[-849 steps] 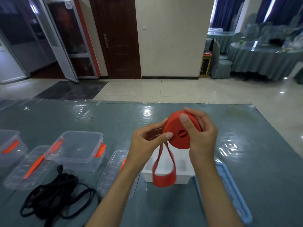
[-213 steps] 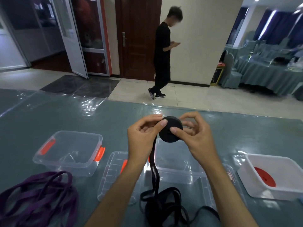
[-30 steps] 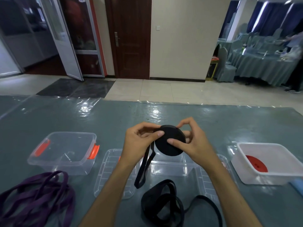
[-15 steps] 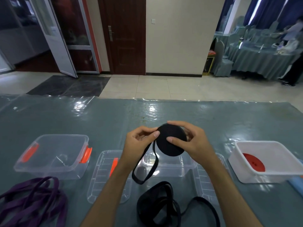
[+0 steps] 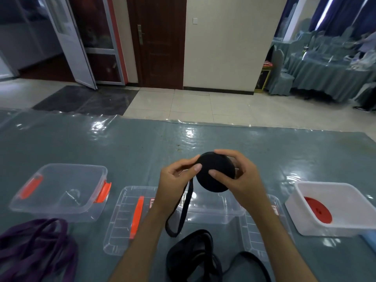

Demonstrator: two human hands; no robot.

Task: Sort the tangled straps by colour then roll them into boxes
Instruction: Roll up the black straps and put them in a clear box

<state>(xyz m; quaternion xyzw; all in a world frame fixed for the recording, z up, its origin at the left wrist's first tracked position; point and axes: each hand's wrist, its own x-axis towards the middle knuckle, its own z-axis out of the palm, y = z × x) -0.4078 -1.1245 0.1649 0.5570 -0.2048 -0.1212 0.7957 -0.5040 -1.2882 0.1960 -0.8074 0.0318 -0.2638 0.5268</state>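
Nearest me, the loose black strap (image 5: 195, 253) pile on the table is smaller than a second ago. Above the clear box (image 5: 213, 206), left hand (image 5: 177, 180) pinches the feed, right hand (image 5: 240, 178) grips the fatter black roll (image 5: 215, 174); maybe half remains, hard to tell. Red roll (image 5: 317, 209) sits boxed far right.

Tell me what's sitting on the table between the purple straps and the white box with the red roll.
In the head view, between the purple straps and the white box lie a clear lid, loose black strap, a clear box and another lid.
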